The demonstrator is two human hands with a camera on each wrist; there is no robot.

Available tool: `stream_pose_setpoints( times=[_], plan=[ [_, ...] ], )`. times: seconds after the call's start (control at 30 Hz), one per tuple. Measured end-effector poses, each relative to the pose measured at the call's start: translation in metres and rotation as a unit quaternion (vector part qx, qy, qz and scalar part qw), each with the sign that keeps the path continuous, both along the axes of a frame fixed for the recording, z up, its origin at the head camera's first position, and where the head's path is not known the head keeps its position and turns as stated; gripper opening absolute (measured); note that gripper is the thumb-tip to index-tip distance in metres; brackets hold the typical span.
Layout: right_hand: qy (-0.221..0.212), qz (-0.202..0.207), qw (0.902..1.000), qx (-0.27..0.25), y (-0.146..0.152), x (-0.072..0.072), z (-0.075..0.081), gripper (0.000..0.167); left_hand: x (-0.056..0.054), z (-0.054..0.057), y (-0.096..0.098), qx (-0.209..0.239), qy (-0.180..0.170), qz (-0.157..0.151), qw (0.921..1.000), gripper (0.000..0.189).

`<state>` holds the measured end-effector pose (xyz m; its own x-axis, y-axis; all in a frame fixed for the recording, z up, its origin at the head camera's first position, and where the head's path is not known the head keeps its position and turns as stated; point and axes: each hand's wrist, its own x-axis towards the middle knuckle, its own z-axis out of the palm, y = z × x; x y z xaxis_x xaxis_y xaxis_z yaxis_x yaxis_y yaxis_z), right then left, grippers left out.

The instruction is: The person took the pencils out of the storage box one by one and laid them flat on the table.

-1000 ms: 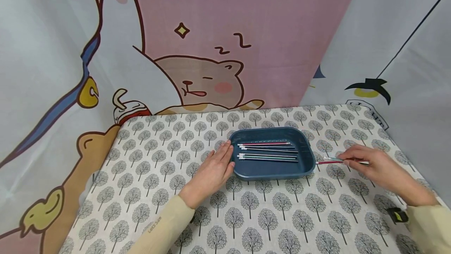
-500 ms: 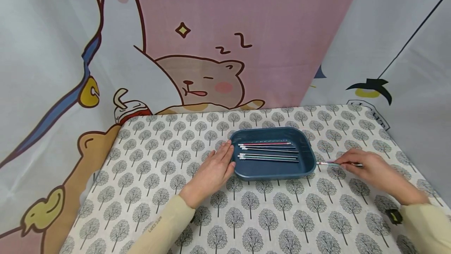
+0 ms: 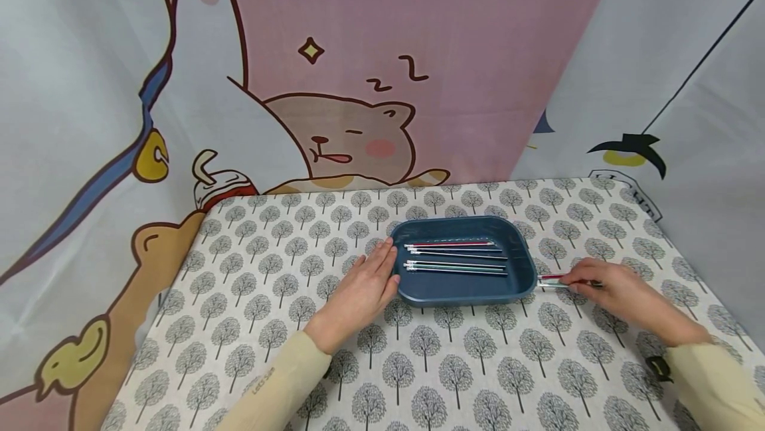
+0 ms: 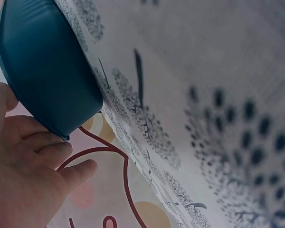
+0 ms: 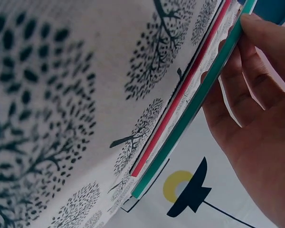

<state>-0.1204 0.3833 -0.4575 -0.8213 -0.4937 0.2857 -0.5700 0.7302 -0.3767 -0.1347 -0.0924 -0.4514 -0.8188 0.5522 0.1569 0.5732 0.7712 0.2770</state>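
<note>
My left hand point(image 3: 358, 285) rests with extended fingers against the left end of a dark blue plastic tray point(image 3: 454, 299). In the left wrist view, its fingertips touch the tray's rim point(image 4: 26, 107). Just beyond the tray's right end, my right hand point(image 3: 621, 295) pinches a green pencil point(image 5: 199, 102) between thumb and fingers. Alongside it, a red pencil point(image 5: 180, 104) lies on the cloth. Both point toward the tray, and the fingers partly cover them in the head view. Several slim pencils point(image 3: 457, 270) with white ends lie in the tray in two loose groups.
A tree-print cloth point(image 3: 287, 351) covers the table. Cartoon-printed curtains point(image 3: 478, 52) hang along its back and sides. A small black item point(image 3: 659, 368) lies beside the right sleeve.
My right hand has slid left toward the tray, bringing the green pencil from the far side of the red one to its near side. My left hand and the tray have stayed put.
</note>
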Motion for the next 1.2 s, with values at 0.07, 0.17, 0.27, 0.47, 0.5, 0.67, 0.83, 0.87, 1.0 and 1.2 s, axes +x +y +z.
stream_pose_setpoints(
  times=[0.07,0.17,0.27,0.47,0.5,0.67,0.83,0.87,1.0,1.2],
  plan=[
    [-0.006,-0.010,0.9999,0.006,-0.0006,0.0002,-0.0006,0.027,0.0002,0.0003,0.0000,0.001,-0.001,0.000,1.0000,0.059],
    [-0.010,-0.023,0.9994,0.026,-0.0019,0.0002,-0.0004,0.025,0.0002,0.0003,0.0001,0.004,-0.002,-0.001,1.0000,0.059],
    [-0.012,-0.028,0.9987,0.041,-0.0026,-0.0002,-0.0005,0.024,0.0002,0.0002,0.0003,0.005,-0.001,-0.001,1.0000,0.059],
    [-0.022,-0.030,0.9985,0.041,-0.0028,-0.0011,-0.0037,0.024,0.0004,0.0004,-0.0001,0.003,-0.002,-0.001,1.0000,0.060],
    [-0.025,-0.028,0.9985,0.039,-0.0027,-0.0012,-0.0045,0.025,0.0004,0.0004,-0.0001,0.003,-0.002,-0.002,1.0000,0.060],
    [-0.034,-0.025,0.9987,0.030,-0.0031,-0.0013,-0.0062,0.025,0.0005,0.0007,-0.0003,0.002,-0.002,-0.002,1.0000,0.060],
    [-0.042,-0.023,0.9982,0.037,-0.0035,-0.0020,-0.0051,0.025,0.0004,0.0005,-0.0002,0.003,-0.002,-0.002,1.0000,0.060],
    [-0.045,-0.023,0.9980,0.038,-0.0035,-0.0020,-0.0048,0.025,0.0004,0.0005,-0.0002,0.004,-0.002,-0.001,1.0000,0.059],
    [-0.052,-0.022,0.9976,0.038,-0.0035,-0.0028,-0.0048,0.024,0.0005,0.0004,0.0002,0.008,0.001,-0.001,1.0000,0.059],
    [-0.057,-0.025,0.9972,0.041,-0.0042,-0.0031,-0.0046,0.024,0.0009,0.0009,0.0004,0.007,-0.001,0.002,1.0000,0.059]
  ],
)
